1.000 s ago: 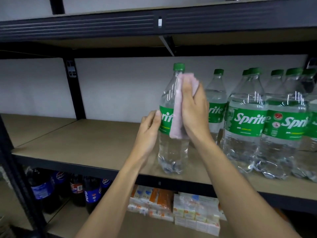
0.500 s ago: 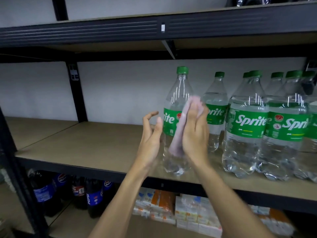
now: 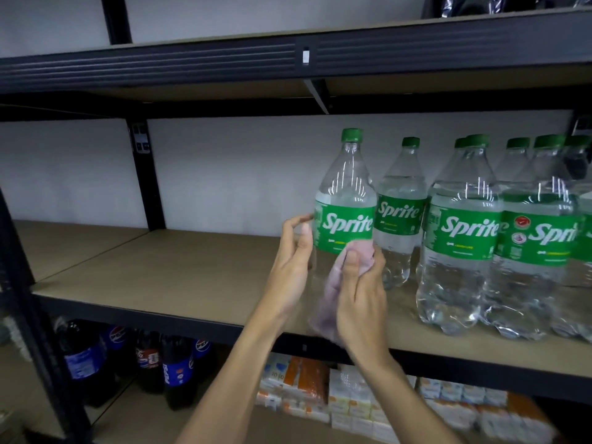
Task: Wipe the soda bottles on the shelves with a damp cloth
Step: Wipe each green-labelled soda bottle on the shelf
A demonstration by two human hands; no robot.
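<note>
Pink cloth (image 3: 326, 302) has slid lower down the Sprite bottle (image 3: 347, 187).

Sprite bottles (image 3: 344, 187): we see clear, green caps, green labels, white lettering
cloth (image 3: 363, 253): pale pink
shelf (image 3: 160, 261): tan, black frame

"Sprite" stands in white on the green label of the front bottle (image 3: 347, 224); the same word shows on the bottle behind it (image 3: 398, 213) and on the next bottle (image 3: 469, 229) to the right; a further bottle (image 3: 555, 233) shows only "Spri"; below, a dark bottle (image 3: 174, 373) bears "pepsi" sideways on blue.
</note>
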